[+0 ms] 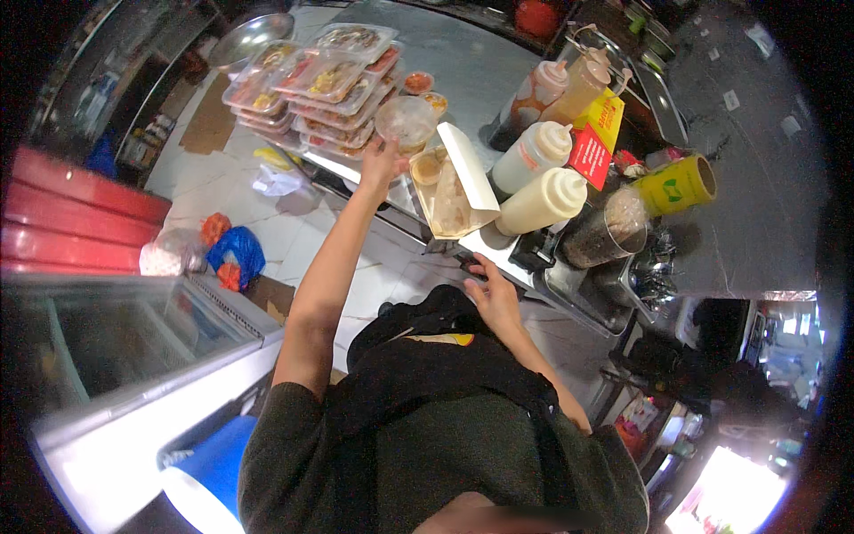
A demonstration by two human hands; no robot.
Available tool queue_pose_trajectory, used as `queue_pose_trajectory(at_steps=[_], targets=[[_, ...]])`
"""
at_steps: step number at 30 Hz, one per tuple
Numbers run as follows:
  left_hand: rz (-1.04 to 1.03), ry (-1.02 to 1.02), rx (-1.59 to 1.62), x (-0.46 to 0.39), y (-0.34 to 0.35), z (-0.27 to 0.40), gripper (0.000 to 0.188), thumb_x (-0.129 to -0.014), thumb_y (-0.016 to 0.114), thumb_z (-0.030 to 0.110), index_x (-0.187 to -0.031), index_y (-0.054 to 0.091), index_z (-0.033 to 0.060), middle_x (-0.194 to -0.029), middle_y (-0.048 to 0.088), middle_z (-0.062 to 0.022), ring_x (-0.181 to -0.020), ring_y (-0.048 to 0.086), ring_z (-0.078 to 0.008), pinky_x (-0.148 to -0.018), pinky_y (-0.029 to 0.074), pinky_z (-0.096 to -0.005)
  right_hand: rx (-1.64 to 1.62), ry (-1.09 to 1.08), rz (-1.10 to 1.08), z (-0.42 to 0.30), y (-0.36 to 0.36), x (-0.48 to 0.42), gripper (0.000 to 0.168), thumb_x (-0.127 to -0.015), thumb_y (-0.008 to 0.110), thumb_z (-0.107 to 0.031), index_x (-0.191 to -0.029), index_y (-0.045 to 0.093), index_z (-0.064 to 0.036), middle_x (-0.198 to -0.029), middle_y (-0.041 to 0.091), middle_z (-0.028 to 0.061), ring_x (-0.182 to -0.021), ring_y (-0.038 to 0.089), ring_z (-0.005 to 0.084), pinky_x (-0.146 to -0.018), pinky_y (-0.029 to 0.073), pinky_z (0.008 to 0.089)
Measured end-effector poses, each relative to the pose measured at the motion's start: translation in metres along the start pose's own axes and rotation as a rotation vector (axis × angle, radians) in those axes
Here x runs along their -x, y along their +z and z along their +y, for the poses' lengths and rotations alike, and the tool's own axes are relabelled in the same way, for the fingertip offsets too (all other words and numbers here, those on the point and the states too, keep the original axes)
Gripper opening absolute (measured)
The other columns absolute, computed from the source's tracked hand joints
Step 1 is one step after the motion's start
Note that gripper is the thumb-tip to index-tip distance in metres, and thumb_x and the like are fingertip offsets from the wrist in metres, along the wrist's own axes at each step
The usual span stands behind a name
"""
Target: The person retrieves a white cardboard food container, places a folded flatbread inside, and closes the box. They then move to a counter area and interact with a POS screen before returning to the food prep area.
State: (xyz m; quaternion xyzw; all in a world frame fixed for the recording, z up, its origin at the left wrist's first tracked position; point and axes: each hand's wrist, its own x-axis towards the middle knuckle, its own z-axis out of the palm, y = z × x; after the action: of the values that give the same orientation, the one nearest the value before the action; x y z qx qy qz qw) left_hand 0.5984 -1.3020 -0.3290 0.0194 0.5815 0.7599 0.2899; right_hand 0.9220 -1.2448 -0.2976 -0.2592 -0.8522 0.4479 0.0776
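Observation:
My left hand (383, 165) reaches over the counter edge, its fingertips at the near rim of a round clear plastic tub (404, 123). Whether they grip it is hard to see. Just right of that hand sits an open paperboard box (457, 217), lid raised, with a small sauce cup (425, 168) and a paper-wrapped item (462, 195) inside. My right hand (497, 297) is beside the counter's front edge, fingers apart and holding nothing visible. A cream-filled squeeze bottle (544, 202) stands beyond it. Stacked clear meal trays (340, 83) lie left of the tub.
More squeeze bottles (534, 153) line the steel counter (440, 37). Near them are a cup of dark contents (604, 230), a yellow-green paper cup (677, 185) and a cutlery bin (650, 287). A glass-topped freezer (133, 340) and a blue plastic bag (237, 255) are on my left.

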Motion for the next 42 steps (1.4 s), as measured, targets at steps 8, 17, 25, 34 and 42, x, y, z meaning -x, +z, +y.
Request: queue_pose_trajectory(at_steps=[8,17,25,34,42], targets=[[0.155,-0.040,0.121,-0.030,-0.003,-0.009,0.057,-0.093,0.057,0.010,-0.135,0.020,-0.0021,-0.124,0.046,-0.0237,-0.082,0.067,-0.0294,-0.062,0.060,-0.0356,0.201,-0.418,0.341,-0.149,-0.027,-0.128,0.020,-0.089,0.058,-0.008,-0.109,0.063,-0.007,-0.088,0.067,0.0181,-0.075,0.068,0.0346,-0.062,0.052,0.0421],[-0.014,-0.163,0.184,-0.031,-0.011,-0.001,0.060,-0.096,0.050,0.008,-0.140,0.011,-0.0002,-0.128,0.042,-0.0247,-0.093,0.065,-0.0333,-0.080,0.059,-0.0383,0.654,-0.164,0.108,-0.094,0.019,-0.392,0.031,-0.086,0.058,-0.017,-0.116,0.065,-0.013,-0.102,0.064,0.0231,-0.097,0.065,0.0362,-0.084,0.052,0.0486],[-0.103,-0.194,0.191,-0.037,-0.007,0.013,0.056,-0.096,0.048,0.004,-0.141,0.014,-0.0014,-0.129,0.040,-0.0228,-0.103,0.060,-0.0316,-0.087,0.058,-0.0399,0.573,-0.147,0.085,0.002,0.042,-0.445,0.042,-0.077,0.065,-0.004,-0.115,0.070,-0.021,-0.091,0.064,0.0225,-0.089,0.064,0.0380,-0.079,0.052,0.0445],[-0.141,-0.250,0.237,-0.082,0.032,0.019,0.052,-0.097,0.049,0.004,-0.139,0.017,0.0039,-0.133,0.036,-0.0191,-0.105,0.059,-0.0304,-0.087,0.058,-0.0394,0.573,-0.062,0.432,0.002,0.007,-0.445,0.023,-0.076,0.063,-0.002,-0.097,0.072,-0.004,-0.092,0.066,0.0226,-0.083,0.066,0.0392,-0.073,0.053,0.0456],[-0.035,-0.142,0.235,-0.145,0.102,0.005,0.063,-0.094,0.054,0.008,-0.142,0.012,0.0041,-0.136,0.030,-0.0218,-0.105,0.056,-0.0366,-0.086,0.058,-0.0443,0.724,0.218,0.567,0.025,-0.044,-0.459,0.014,-0.079,0.058,-0.003,-0.087,0.066,0.005,-0.098,0.063,0.0284,-0.090,0.065,0.0414,-0.075,0.054,0.0476]])
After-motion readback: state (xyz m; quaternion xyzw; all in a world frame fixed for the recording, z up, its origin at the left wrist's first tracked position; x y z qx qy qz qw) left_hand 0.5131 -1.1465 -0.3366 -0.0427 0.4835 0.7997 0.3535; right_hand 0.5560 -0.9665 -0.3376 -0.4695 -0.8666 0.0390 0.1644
